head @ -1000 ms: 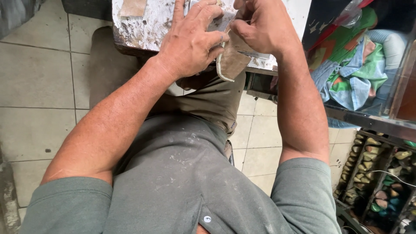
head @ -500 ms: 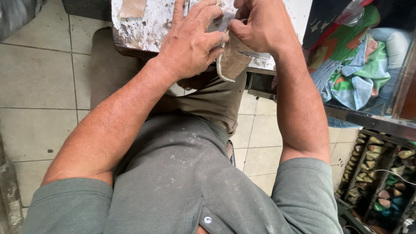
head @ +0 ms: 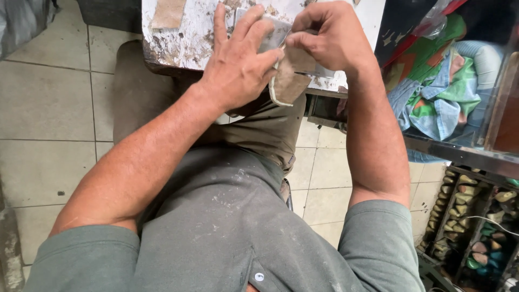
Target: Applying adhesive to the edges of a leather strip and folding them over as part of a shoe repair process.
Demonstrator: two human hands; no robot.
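Our left hand (head: 238,70) presses its spread fingers on a grey metal plate (head: 270,32) at twelve o'clock on the worn white bench (head: 178,46); our right hand (head: 330,38) pinches a tan leather piece (head: 289,81) overhanging the bench edge.

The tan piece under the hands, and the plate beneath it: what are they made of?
The tan piece looks like leather or suede: matte, limp, with a pale edge. The plate seems metal: grey, dull sheen, straight edges. Both hands, left and right, press them down.
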